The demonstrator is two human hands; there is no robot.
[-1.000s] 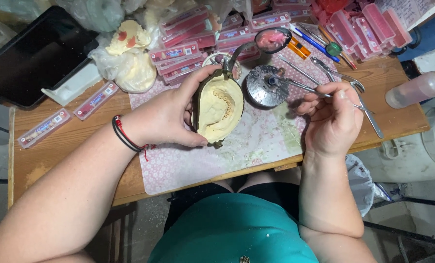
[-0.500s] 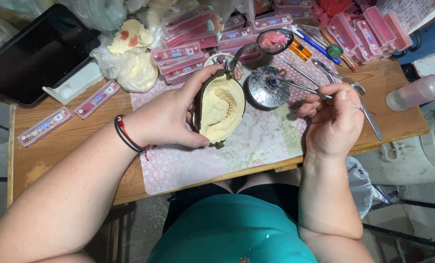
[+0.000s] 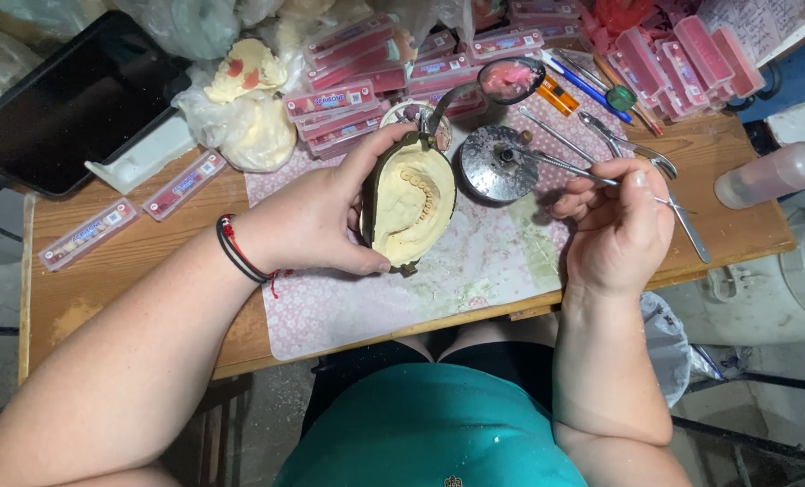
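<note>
A dark tablet [image 3: 64, 99] is lying at the desk's far left corner, its screen black, leaning on a white stand [image 3: 141, 151]. Two long pink-and-clear strip boxes [image 3: 184, 185] are lying on the bare wood just in front of it, each bearing a label. A heap of similar pink boxes [image 3: 344, 99] is piling up at the back centre. More pink boxes [image 3: 691, 54] are sitting at the back right. A clear bottle [image 3: 772, 176] is lying at the right edge.
</note>
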